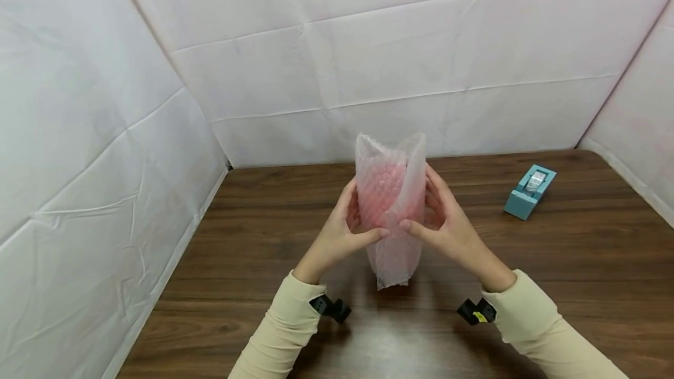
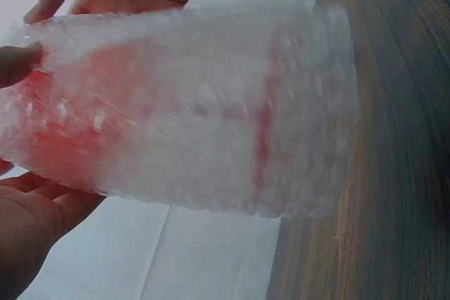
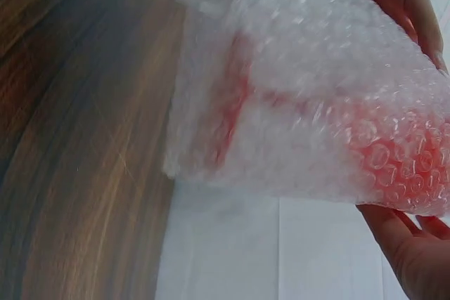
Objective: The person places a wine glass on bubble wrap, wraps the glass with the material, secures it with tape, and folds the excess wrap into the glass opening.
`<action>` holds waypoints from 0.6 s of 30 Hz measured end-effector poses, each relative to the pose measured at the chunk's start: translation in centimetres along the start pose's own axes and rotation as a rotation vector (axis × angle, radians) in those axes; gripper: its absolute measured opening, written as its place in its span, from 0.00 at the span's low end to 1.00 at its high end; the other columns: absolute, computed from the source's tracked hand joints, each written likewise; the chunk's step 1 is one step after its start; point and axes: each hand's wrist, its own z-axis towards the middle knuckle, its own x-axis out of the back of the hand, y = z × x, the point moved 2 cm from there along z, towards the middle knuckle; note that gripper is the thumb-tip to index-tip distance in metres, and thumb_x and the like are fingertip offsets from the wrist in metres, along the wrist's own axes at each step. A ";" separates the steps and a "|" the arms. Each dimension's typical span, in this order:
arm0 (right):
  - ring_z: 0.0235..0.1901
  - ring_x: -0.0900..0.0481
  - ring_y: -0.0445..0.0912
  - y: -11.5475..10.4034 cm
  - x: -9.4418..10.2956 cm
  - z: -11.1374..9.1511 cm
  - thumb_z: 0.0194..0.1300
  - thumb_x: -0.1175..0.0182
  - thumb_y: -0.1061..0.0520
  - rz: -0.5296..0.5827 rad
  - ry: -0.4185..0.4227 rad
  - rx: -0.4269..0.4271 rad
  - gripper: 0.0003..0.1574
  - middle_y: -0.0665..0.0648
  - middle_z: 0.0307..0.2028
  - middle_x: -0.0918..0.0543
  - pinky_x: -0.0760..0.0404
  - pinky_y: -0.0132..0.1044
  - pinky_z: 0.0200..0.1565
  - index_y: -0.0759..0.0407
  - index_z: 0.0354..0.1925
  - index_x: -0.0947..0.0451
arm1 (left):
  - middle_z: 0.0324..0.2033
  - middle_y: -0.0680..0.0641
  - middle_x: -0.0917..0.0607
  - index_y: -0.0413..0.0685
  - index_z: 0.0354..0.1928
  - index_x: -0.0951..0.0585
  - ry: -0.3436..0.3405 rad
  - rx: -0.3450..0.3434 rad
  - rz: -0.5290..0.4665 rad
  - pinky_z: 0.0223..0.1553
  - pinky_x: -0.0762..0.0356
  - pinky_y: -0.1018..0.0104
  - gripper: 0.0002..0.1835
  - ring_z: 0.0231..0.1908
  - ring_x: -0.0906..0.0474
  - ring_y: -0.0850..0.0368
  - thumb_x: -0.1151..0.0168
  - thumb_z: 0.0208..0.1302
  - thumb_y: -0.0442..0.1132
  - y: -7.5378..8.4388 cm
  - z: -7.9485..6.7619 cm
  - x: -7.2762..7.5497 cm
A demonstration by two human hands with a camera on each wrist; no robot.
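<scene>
A red stemmed glass (image 2: 264,124) shows faintly through a sleeve of bubble wrap (image 1: 395,256), its bowl upward and its stem and flat foot below. The wrap stands upright in the head view, and its two top corners stick up loosely. On its left side my left hand (image 1: 344,230) grips it, thumb across the front. From the right, my right hand (image 1: 450,227) holds it likewise, with its thumb close to the other thumb. Most of the fingers go behind the wrap and are partly hidden.
A teal tape dispenser (image 1: 529,192) with a clear roll sits at the right rear of the brown wooden table (image 1: 253,250). White cloth walls (image 1: 368,63) enclose the table at the back and both sides.
</scene>
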 end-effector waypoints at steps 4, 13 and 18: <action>0.61 0.30 0.38 0.3 0.0 -0.1 0.51 0.36 0.78 -0.015 0.019 0.087 0.65 0.58 0.70 0.40 0.22 0.27 0.50 0.50 0.76 0.57 | 0.64 0.41 0.33 0.58 0.74 0.50 -0.012 -0.034 0.013 0.57 0.25 0.62 0.52 0.60 0.29 0.50 0.34 0.53 0.22 -0.3 0.1 0.0; 0.63 0.32 0.36 1.3 -0.2 -0.4 0.51 0.35 0.77 0.005 0.005 0.111 0.65 0.61 0.71 0.42 0.23 0.26 0.51 0.53 0.76 0.60 | 0.67 0.43 0.36 0.60 0.74 0.51 -0.026 -0.037 0.006 0.61 0.29 0.60 0.54 0.64 0.33 0.48 0.31 0.52 0.24 -1.1 -0.1 0.1; 0.64 0.33 0.36 1.8 -0.3 -0.6 0.51 0.34 0.77 -0.002 0.009 0.108 0.66 0.60 0.71 0.43 0.24 0.26 0.53 0.53 0.76 0.60 | 0.67 0.44 0.36 0.59 0.74 0.50 -0.003 -0.030 0.003 0.60 0.28 0.59 0.54 0.63 0.32 0.48 0.27 0.51 0.32 -1.4 0.0 0.0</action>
